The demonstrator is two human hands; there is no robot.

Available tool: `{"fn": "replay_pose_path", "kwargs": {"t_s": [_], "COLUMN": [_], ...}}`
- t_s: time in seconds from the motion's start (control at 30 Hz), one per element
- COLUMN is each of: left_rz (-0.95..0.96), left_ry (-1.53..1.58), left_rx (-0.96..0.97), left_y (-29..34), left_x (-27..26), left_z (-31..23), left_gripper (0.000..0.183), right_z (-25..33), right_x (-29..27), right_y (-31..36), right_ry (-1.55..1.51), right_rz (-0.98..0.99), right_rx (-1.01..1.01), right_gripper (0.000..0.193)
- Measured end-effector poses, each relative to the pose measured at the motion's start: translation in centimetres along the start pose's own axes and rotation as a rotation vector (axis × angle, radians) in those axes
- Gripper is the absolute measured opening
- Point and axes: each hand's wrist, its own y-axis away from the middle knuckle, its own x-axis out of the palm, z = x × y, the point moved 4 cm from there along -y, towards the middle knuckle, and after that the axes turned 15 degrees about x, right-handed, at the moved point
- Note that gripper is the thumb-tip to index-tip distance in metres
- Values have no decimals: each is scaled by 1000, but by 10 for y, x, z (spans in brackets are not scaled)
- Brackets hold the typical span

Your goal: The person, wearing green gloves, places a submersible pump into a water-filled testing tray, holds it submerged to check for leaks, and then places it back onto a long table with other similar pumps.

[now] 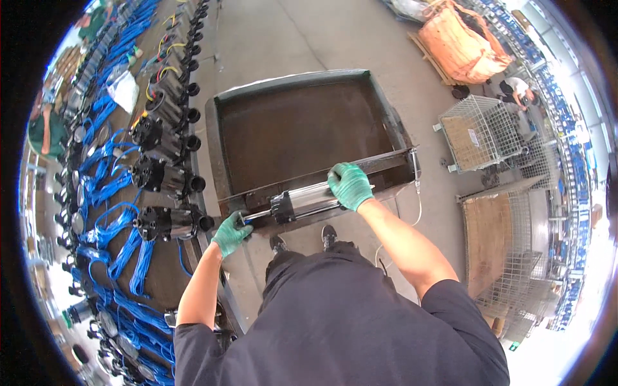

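The cylinder (309,201) lies crosswise along the near side of the tray (296,128), on the wearer's side of a narrow bar (380,159) that spans it. Its body is smooth, bright metal with a ribbed black collar at the left end; its right end is covered by the right hand (350,185), so its finish cannot be inspected. What bears the cylinder's weight is hard to make out from where I stand.

The right hand, in a green knit glove, lies palm down over the metal. Its fingertips and thumb are hidden; I cannot tell how firmly that grip is pressed. The left hand (233,234), gloved alike, is at the tray's near left corner, its grip pinching the end of a thin shiny rod (259,215) that leads to the collar. A blue bit shows at the fingers, too small to identify.

The tray is rectangular, with dull, brown-stained sheet and raised walls. Left of it, a desk (164,283) carries a row of round black-and-metal units (164,177) and tied blue cable bundles (141,267); the row is cut off at the far end. Right of the tray stands a wire-mesh cage (479,132), partly concealing a person (517,89).
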Motion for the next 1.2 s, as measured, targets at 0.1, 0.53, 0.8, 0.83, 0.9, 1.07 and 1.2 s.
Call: {"fn": "replay_pose_path", "kwargs": {"t_s": [0.1, 0.53, 0.8, 0.83, 0.9, 1.07, 1.2], "left_rz": [-70, -114, -252, -249, -214, -152, -198], "left_ry": [-932, 291, -919, -919, -670, 550, -73], "left_rx": [102, -115, 635, 613, 343, -369, 275], "left_y": [-7, 2, -15, -11, -19, 4, 3], "left_x": [-1, 2, 8, 6, -18, -2, 2], "left_z": [-14, -12, -15, -21, 14, -6, 7], "left_gripper": [31, 22, 31, 28, 27, 23, 31], "right_z": [-2, -2, -5, -3, 3, -1, 2], "right_x": [-2, -8, -13, -13, -11, 0, -3], "right_y": [1, 1, 1, 0, 3, 6, 7], "right_ry": [3, 14, 14, 12, 3, 9, -35], "right_rz": [-7, 32, 28, 28, 42, 38, 72], "right_rx": [15, 52, 70, 64, 49, 29, 87], "right_gripper": [22, 23, 22, 22, 22, 23, 23]}}
